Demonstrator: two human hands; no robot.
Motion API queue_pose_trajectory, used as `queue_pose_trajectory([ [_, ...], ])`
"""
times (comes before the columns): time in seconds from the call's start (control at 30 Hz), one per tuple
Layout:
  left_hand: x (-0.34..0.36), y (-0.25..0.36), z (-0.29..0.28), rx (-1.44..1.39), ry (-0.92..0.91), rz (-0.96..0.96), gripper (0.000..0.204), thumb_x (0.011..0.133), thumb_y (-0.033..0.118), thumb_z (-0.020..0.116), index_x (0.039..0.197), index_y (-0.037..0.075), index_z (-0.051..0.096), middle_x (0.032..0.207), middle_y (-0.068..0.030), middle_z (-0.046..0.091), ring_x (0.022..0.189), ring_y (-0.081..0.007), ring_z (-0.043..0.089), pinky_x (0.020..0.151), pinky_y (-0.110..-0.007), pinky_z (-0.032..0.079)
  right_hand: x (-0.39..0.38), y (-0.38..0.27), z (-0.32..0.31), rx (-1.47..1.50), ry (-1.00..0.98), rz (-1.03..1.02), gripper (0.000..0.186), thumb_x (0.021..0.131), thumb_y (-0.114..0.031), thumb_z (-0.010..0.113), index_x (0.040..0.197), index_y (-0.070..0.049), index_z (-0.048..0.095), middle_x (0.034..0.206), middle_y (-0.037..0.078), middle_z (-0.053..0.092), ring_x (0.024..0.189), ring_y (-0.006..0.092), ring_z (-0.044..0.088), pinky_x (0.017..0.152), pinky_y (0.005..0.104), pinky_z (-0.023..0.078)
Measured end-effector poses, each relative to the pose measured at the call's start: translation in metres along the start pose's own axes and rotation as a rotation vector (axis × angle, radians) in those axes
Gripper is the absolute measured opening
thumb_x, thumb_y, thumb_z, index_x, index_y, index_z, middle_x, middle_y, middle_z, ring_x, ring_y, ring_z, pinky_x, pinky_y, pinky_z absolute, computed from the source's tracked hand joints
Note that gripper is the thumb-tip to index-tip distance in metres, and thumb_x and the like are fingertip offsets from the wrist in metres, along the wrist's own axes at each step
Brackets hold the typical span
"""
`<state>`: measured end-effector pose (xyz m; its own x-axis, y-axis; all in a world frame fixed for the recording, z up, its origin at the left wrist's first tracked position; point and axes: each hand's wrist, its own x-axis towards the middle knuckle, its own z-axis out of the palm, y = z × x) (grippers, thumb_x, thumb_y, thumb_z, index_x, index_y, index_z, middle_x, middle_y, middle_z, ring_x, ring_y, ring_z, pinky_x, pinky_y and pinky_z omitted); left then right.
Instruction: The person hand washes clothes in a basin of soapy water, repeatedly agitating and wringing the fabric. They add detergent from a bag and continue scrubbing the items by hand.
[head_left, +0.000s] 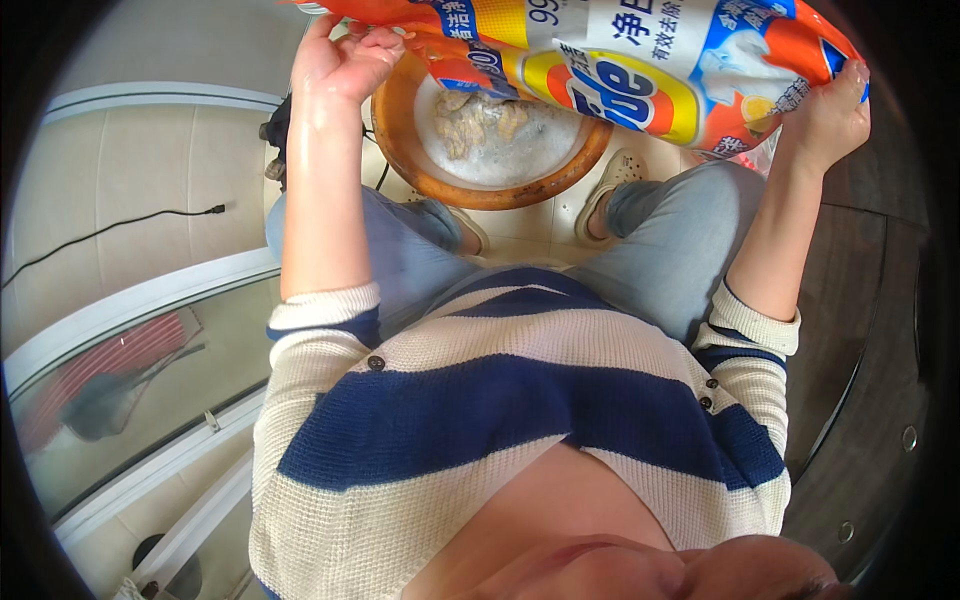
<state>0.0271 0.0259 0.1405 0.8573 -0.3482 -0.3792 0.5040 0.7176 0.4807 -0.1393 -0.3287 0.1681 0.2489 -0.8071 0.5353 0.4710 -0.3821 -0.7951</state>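
Note:
A large orange bag of laundry detergent (660,75), printed in yellow, white and blue, stretches between my hands across the top of the view. My left hand (347,62), which looks wet, has its fingers curled at the bag's left end. At the right end, my right hand (832,115) is closed around a corner of it. Below and behind the bag stands a round brown tub (470,192). In it, a pale beige cloth (470,125) lies in white, sudsy water; the bag hides the tub's far right side.
My feet in beige clogs (620,175) are beside the tub. Left of it are a dark object (275,145) on the floor and a black cable with a plug (150,215). A white-framed glass panel (130,370) runs along the left; dark cabinet panels (870,350) stand on the right.

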Motion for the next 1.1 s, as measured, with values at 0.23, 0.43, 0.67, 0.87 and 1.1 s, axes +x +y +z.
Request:
queue_pose_trajectory([
  [0.23, 0.008, 0.007, -0.014, -0.068, -0.008, 0.014, 0.03, 0.093, 0.028, 0.048, 0.102, 0.0, 0.051, 0.096, -0.0143, 0.059, 0.088, -0.0269, 0.057, 0.079, -0.038, 0.047, -0.004, -0.003, 0.004, -0.003, -0.01, -0.005, 0.035, 0.095, -0.03, 0.052, 0.077, 0.0, 0.056, 0.069, 0.001, 0.056, 0.061, 0.0086, 0.051, 0.057, 0.0248, 0.042],
  [0.43, 0.002, 0.017, -0.048, -0.144, 0.021, -0.114, 0.019, 0.091, 0.022, 0.048, 0.092, 0.004, 0.046, 0.09, -0.007, 0.051, 0.079, -0.0194, 0.046, 0.063, -0.03, 0.038, -0.01, -0.004, 0.009, -0.015, -0.022, -0.003, 0.038, 0.095, -0.033, 0.053, 0.073, -0.002, 0.054, 0.064, -0.002, 0.053, 0.058, 0.0063, 0.046, 0.055, 0.023, 0.038],
  [0.67, -0.009, 0.0, -0.049, -0.177, 0.259, -0.05, 0.02, 0.092, 0.021, 0.048, 0.09, 0.001, 0.051, 0.082, -0.0062, 0.054, 0.078, -0.0196, 0.052, 0.064, -0.031, 0.044, -0.013, -0.004, 0.008, -0.039, -0.036, -0.007, 0.038, 0.096, -0.033, 0.053, 0.072, -0.003, 0.055, 0.062, -0.004, 0.051, 0.056, 0.0048, 0.043, 0.053, 0.0219, 0.036],
  [0.87, 0.009, 0.006, -0.073, -0.098, 0.088, -0.113, 0.016, 0.095, 0.018, 0.042, 0.092, 0.006, 0.053, 0.081, -0.0059, 0.057, 0.064, -0.0139, 0.044, 0.055, -0.025, 0.037, -0.012, -0.001, 0.009, -0.053, -0.054, -0.026, 0.037, 0.096, -0.032, 0.052, 0.074, -0.003, 0.056, 0.062, -0.004, 0.051, 0.056, 0.0043, 0.043, 0.053, 0.0215, 0.035],
  [1.1, 0.01, 0.002, -0.078, -0.188, 0.042, -0.146, 0.02, 0.096, 0.023, 0.042, 0.093, 0.006, 0.052, 0.082, -0.0037, 0.056, 0.063, -0.0134, 0.043, 0.054, -0.024, 0.034, -0.014, 0.003, 0.007, -0.083, -0.073, -0.059, 0.036, 0.097, -0.03, 0.051, 0.076, -0.002, 0.058, 0.063, -0.005, 0.051, 0.056, 0.0037, 0.042, 0.053, 0.021, 0.035],
])
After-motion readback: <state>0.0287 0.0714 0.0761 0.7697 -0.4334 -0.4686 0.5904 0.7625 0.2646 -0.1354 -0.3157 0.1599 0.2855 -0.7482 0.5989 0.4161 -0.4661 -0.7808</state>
